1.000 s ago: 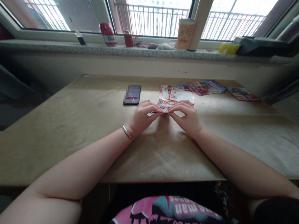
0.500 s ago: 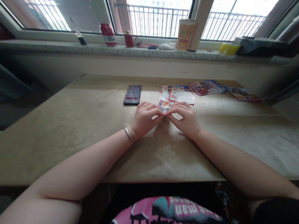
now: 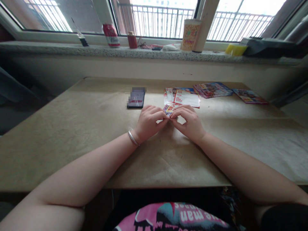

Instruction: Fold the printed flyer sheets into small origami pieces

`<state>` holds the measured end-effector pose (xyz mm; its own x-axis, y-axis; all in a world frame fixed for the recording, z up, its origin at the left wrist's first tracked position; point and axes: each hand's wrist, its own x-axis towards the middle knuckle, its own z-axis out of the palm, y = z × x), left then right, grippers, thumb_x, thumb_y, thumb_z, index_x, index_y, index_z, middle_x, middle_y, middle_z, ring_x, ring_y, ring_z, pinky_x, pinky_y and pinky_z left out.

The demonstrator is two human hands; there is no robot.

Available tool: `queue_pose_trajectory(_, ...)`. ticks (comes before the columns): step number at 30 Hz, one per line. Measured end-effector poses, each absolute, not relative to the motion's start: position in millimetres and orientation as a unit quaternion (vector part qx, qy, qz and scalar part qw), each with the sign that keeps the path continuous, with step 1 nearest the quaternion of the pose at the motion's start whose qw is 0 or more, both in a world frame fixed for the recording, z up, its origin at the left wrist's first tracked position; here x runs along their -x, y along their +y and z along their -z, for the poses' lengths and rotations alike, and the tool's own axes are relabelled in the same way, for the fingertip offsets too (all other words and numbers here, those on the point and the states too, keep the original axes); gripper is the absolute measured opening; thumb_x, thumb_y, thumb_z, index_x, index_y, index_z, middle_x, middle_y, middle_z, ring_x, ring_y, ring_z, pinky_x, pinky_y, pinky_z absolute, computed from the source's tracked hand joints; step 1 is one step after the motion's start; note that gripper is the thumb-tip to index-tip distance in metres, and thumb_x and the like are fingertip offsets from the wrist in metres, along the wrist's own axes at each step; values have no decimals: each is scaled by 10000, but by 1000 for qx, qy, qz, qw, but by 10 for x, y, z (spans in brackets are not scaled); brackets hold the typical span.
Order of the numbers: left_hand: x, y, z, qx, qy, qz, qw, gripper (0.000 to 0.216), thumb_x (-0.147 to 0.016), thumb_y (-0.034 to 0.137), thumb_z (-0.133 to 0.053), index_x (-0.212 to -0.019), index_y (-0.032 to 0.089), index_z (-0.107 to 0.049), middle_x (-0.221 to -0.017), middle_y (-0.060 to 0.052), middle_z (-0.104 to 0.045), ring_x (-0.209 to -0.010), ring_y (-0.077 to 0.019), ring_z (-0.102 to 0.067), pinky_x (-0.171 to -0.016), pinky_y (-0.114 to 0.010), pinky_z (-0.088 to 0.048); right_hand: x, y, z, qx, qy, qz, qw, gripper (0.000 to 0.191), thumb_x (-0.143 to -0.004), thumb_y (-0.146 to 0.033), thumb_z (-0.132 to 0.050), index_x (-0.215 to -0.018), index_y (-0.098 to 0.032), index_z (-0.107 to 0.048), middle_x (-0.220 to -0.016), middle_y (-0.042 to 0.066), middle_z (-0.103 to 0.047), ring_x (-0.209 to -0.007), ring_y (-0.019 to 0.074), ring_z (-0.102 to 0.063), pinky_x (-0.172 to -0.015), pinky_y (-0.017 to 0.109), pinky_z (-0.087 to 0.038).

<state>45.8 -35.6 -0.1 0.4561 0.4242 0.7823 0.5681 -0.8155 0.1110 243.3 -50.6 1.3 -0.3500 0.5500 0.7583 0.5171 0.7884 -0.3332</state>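
Between my two hands is a small colourful printed paper with red, yellow and purple on it. My left hand, a silver bangle at its wrist, pinches the near edge between thumb and forefinger. My right hand pinches that same edge right beside it, fingertips almost touching. Fingers cover much of the paper, so I cannot tell whether it is folded. Just beyond the hands lies a loose pile of printed leaflets, a white one with red marks on top.
A dark phone lies left of the leaflets. To the right are a fanned stack of colourful booklets and another booklet stack. On the windowsill stand a red can, a small red bottle and a patterned cup.
The paper tilts slightly differently and shows less above my fingers. Both hands keep their pinch, with only a tiny shift.
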Motion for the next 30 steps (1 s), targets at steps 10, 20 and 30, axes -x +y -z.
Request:
queue_pose_trajectory(10, -429, -297, 50, 842, -311, 438, 43, 149, -848, 360, -685, -797, 220, -681, -795, -2, -674, -745, -146, -598, -751, -308, -424, -2442, -488, -10, 334, -816, -8, 472, 89, -800, -170, -650, -798, -259, -643, -865, 14, -677, -860, 195, -606, -834, 389, -479)
queue_pose_trajectory(20, -329, -228, 20, 797, -337, 494, -83, 118, -858, 302, -679, -814, 193, -676, -798, -4, -667, -764, -142, -595, -736, -289, -483, -2613, -370, 16, 373, -782, -21, 498, 94, -778, -160, -648, -777, -253, -635, -848, 15, -677, -872, 213, -608, -825, 410, -484)
queue_pose_trajectory(30, -305, -208, 37, 817, -338, 468, 4, 182, -854, 385, -678, -795, 213, -687, -791, -1, -682, -770, -162, -600, -758, -316, -427, -2631, -389, -18, 376, -777, -28, 504, 98, -786, -151, -637, -766, -247, -630, -829, 14, -667, -863, 211, -610, -825, 404, -489)
